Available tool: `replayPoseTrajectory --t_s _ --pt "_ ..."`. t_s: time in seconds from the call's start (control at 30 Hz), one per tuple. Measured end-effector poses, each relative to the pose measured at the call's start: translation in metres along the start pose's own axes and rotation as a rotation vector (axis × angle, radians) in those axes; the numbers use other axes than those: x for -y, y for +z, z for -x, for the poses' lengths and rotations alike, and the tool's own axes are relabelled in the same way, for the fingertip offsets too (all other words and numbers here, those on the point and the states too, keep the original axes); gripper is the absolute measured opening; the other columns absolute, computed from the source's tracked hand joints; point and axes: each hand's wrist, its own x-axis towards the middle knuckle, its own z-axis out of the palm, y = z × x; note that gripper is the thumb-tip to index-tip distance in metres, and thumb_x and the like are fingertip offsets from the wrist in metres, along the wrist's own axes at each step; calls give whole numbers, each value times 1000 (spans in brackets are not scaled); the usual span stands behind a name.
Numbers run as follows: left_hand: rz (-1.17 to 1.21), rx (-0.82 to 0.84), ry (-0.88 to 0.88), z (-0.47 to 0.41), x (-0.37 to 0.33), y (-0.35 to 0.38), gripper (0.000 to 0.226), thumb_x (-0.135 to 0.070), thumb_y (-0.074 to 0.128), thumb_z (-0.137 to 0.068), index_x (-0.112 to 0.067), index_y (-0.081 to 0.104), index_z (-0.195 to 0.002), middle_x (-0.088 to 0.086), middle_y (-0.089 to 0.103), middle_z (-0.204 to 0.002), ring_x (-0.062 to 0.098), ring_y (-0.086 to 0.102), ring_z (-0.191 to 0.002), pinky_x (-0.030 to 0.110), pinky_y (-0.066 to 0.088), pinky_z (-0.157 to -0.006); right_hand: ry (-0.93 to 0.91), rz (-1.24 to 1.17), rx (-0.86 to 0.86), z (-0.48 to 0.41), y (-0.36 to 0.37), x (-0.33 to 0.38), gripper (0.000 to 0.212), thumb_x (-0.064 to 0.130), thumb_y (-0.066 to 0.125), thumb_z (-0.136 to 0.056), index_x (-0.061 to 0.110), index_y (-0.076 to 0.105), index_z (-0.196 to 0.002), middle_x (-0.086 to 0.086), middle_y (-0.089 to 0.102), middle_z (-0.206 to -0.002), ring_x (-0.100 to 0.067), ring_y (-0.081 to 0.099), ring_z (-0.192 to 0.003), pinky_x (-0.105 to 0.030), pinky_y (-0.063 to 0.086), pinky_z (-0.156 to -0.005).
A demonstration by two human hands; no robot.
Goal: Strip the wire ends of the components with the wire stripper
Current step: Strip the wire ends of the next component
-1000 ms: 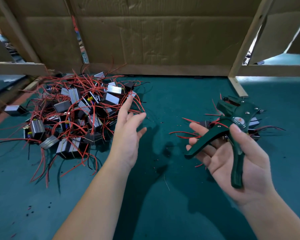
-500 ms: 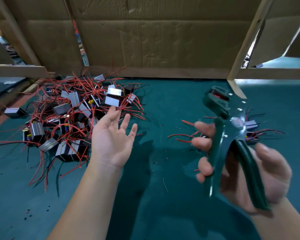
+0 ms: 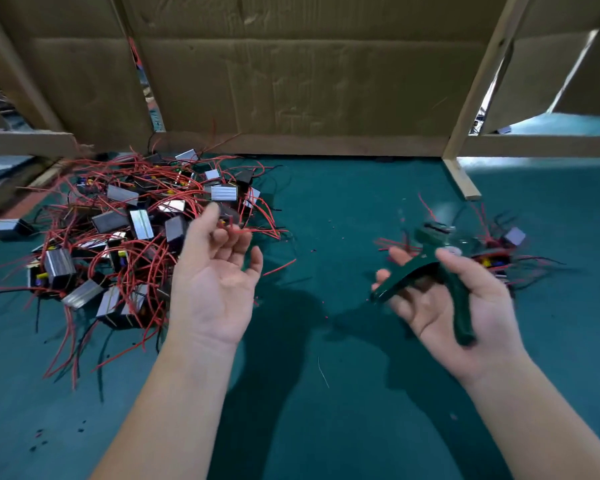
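Big component heap (image 3: pixel 125 237) left, small heap (image 3: pixel 499 254) right

green wire stripper (image 3: pixel 440 271) – handles apart | components (image 3: pixel 118 237) – heaped left

Your left hand (image 3: pixel 219 289) is palm up, fingers loosely curled, empty, right beside the big component pile (image 3: pixel 132 237) near the green tabletop's (image 3: pixel 326 410) left edge. Your right hand (image 3: pixel 458 306) grips the wire stripper (image 3: pixel 437 271), handles spread, smaller pile (image 3: pixel 499 258) behind.

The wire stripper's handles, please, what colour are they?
Dark green wire stripper handles, seen in the head view.
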Motion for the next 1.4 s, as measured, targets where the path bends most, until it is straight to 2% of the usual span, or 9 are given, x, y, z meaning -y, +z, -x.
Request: replayPoseTrajectory --t_s 0.23,0.37,0.5,0.6,0.77,1.03,1.17,1.27,1.4 --pt "-295 51 258 3 9 2 45 -12 59 -75 -21 43 -34 -6 47 -47 8 45 -51 26 33 -61 -113 48 69 7 -16 22 15 26 53 -78 14 56 -86 -20 62 -115 -38 68 -78 -43 58 -67" --pt "-710 172 575 13 17 -1 38 -12 59 -75 -3 41 -43 19 37 -48 19 36 -52 27 32 -54 51 -110 451 18 -14 27 40 15 58 -86 -5 54 -120 -30 47 -137 -48 63 -88 -58 51 -82" --pt "-1016 388 863 19 26 -3 40 -13 62 -77 -20 34 -49 -4 36 -47 13 37 -50 26 32 -59 167 -197 665 28 -12 23 68 11 53 -94 -11 13 -145 -28 8 -155 -55 51 -101 -64 36 -95" --pt "-1097 587 936 28 35 2 40 -5 65 -75 -16 39 -46 -9 39 -51 13 40 -54 24 35 -64 207 -19 677 24 -2 8 79 21 73 -79 -2 34 -143 -25 34 -149 -45 63 -88 -55 50 -83" --pt "-1042 785 784 36 42 7 43 10 60 -72 -8 33 -43 -15 43 -49 20 42 -51 32 42 -67 260 32 688 19 1 -3 78 28 77 -72 1 45 -138 -24 65 -96 -40 66 -81 -52 53 -78" --pt "-797 807 289 45 45 6 49 14 51 -84 -7 27 -47 -7 49 -45 7 51 -40 16 40 -47 176 71 653 19 0 -4 77 26 82 -66 2 52 -133 -21 63 -104 -39 67 -80 -51 55 -76" --pt "-807 630 339 44 44 7 44 -3 56 -81 -12 27 -49 17 35 -39 4 53 -43 16 31 -45 131 76 654 19 -1 1 78 24 82 -67 -1 51 -133 -21 57 -120 -40 66 -78 -50 54 -74" --pt "-678 670 238 42 40 7 33 -2 52 -85 -15 27 -68 -3 46 -43 15 62 -46 13 39 -50 109 77 659 20 -2 5 79 24 80 -69 -3 47 -135 -18 56 -126 -40 66 -79 -50 54 -74" --pt "-605 824 19 40 29 7 19 -5 46 -91 -13 32 -101 10 68 -62 20 62 -52 22 50 -60 84 73 635 20 -5 7 86 26 82 -66 -5 43 -136 -21 59 -115 -40 64 -77 -48 54 -72"
